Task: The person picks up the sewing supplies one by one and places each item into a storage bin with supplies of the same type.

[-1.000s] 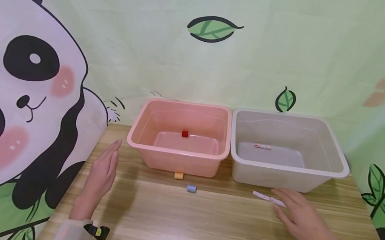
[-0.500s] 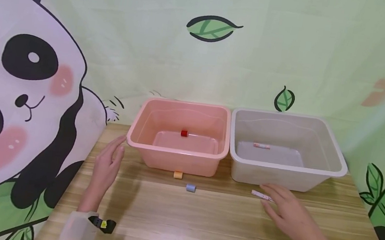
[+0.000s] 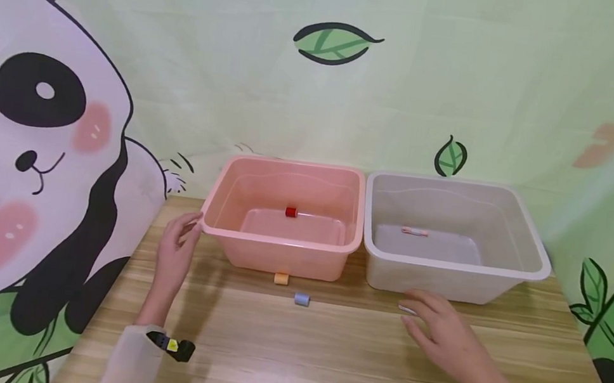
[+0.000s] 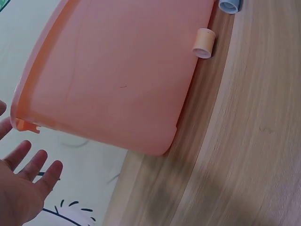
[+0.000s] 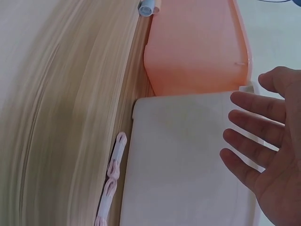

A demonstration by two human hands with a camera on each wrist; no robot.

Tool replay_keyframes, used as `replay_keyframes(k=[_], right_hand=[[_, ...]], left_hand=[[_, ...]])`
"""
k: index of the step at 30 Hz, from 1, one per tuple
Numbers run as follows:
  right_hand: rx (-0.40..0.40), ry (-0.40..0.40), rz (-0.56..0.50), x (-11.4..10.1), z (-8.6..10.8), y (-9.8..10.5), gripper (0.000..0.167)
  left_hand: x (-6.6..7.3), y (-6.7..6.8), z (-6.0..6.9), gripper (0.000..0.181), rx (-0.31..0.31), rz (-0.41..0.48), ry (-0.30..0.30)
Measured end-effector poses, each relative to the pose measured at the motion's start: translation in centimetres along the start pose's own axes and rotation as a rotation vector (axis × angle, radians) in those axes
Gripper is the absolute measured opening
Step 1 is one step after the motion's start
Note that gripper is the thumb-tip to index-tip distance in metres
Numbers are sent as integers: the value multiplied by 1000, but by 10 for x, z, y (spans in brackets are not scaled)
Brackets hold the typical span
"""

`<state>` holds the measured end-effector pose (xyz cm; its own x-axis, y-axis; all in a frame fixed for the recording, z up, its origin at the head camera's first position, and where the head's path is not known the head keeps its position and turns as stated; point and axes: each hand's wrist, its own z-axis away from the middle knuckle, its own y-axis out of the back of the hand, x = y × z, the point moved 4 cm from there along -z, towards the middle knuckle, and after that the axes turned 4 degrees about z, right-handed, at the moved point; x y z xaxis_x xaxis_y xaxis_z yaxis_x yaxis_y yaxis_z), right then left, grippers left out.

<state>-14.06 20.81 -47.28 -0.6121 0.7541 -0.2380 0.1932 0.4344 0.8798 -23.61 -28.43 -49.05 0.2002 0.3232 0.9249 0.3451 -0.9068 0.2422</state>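
Observation:
My left hand (image 3: 175, 252) is at the left rim of the pink bin (image 3: 273, 256), fingers relaxed and parted; whether the fingertips touch the rim I cannot tell. In the left wrist view that hand (image 4: 23, 193) shows nothing in its palm. My right hand (image 3: 447, 336) hovers in front of the grey bin (image 3: 434, 280), fingers loosely spread, holding nothing. Beneath it lie two folded bundles of pale pink cord with white bands, seen in the right wrist view as an upper bundle (image 5: 117, 153) and a lower bundle (image 5: 106, 202). Mostly, the hand hides them in the head view.
A small orange cylinder (image 3: 281, 279) and a blue cylinder (image 3: 302, 299), like thread spools, lie before the pink bin. Inside that bin is a red cylinder (image 3: 291, 212). The grey bin holds another cord bundle (image 3: 414, 231). A panda-printed cloth (image 3: 411, 89) hangs behind.
My left hand has moved right and forward to the pink bin's rim. My right hand has shifted left over the cord bundles, covering more of them. The bins stay put.

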Motion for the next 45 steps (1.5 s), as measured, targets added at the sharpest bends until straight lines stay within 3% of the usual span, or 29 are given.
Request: replay_keyframes(k=[7,18,27,35,45], right_hand=[[-15,-13,-17,-5,-7,-8,29],[-67,-58,-74,-10,-13,-19,31],[-62,-64,-124,-14,-17,-30,32],[-57,-71,-159,-19,-18,-43,29],[-60,-85,-199,-25,-22,-51,29]], left_hand=[[-6,-6,-4,40,-35,184,94],[-15,-15,-8,47,-82,375,199],[-19,-16,-11,48,-120,445,287],[-24,-13,-14,47,-176,465,309],[-31,-6,-26,41,-301,532,273]])
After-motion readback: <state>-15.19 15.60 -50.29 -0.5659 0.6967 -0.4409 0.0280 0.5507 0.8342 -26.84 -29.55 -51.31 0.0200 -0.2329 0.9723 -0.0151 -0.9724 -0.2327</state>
